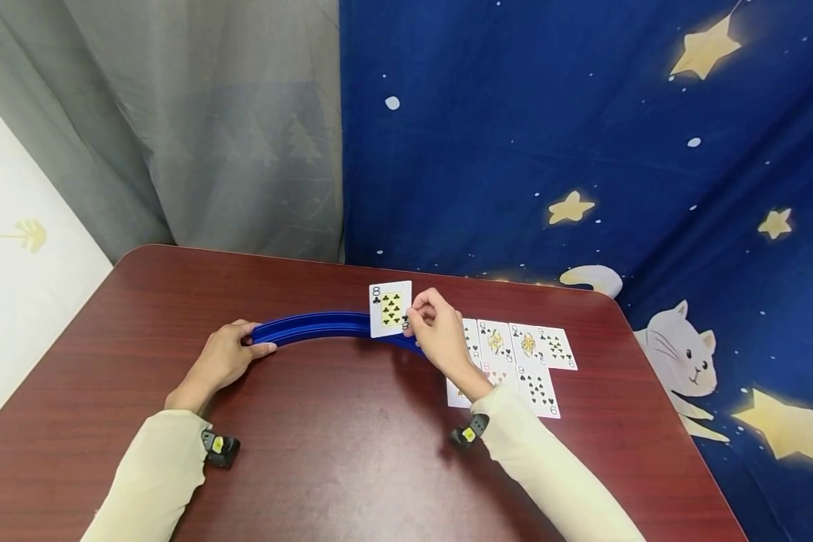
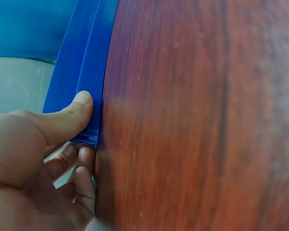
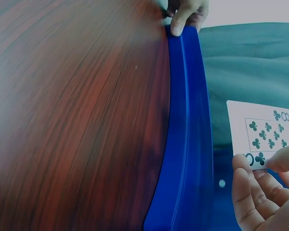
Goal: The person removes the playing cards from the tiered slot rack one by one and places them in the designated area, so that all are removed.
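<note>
A long, curved blue card holder point(image 1: 318, 325) with a groove along it lies on the table. My left hand point(image 1: 225, 355) grips its left end; in the left wrist view the thumb point(image 2: 79, 108) presses on top while the other fingers curl at the end. Between thumb and fingertips, my right hand point(image 1: 442, 340) pinches an eight of clubs point(image 1: 388, 305) by a lower corner. That card is raised, face showing, and overlaps the holder in the head view. Part of the holder's right end is hidden behind the right hand.
Several playing cards lie face up in two rows at the right, among them a nine of spades point(image 1: 537, 391); the right forearm covers some. The dark red wooden table point(image 1: 352, 452) ends at a rounded back edge before grey and blue curtains point(image 1: 461, 150).
</note>
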`<state>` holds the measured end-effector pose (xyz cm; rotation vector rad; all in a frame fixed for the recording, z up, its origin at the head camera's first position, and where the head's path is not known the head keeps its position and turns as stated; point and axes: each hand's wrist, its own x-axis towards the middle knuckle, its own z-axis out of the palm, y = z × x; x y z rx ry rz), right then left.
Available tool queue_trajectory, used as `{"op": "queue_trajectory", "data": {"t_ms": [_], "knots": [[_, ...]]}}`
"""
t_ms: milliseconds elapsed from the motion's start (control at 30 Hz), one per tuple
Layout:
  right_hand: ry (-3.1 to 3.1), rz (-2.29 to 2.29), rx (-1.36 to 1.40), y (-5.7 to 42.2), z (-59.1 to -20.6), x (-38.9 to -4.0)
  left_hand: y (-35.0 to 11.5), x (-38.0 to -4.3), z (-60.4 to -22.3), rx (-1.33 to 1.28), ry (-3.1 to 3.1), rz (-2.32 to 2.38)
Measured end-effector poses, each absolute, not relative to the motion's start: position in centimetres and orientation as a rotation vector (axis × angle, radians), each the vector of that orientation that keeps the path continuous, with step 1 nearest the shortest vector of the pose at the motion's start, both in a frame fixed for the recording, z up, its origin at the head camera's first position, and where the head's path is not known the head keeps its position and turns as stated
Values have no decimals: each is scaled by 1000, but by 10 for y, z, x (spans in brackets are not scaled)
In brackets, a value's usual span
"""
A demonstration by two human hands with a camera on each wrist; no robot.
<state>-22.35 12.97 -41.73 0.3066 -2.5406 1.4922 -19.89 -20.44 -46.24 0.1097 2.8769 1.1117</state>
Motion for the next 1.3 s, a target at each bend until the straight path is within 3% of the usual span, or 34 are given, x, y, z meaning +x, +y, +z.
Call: {"op": "queue_trajectory", "data": {"t_ms": [1300], "knots": [[-2789, 928, -77, 271, -431, -202, -204, -198, -461, 107, 2881, 1106]]}}
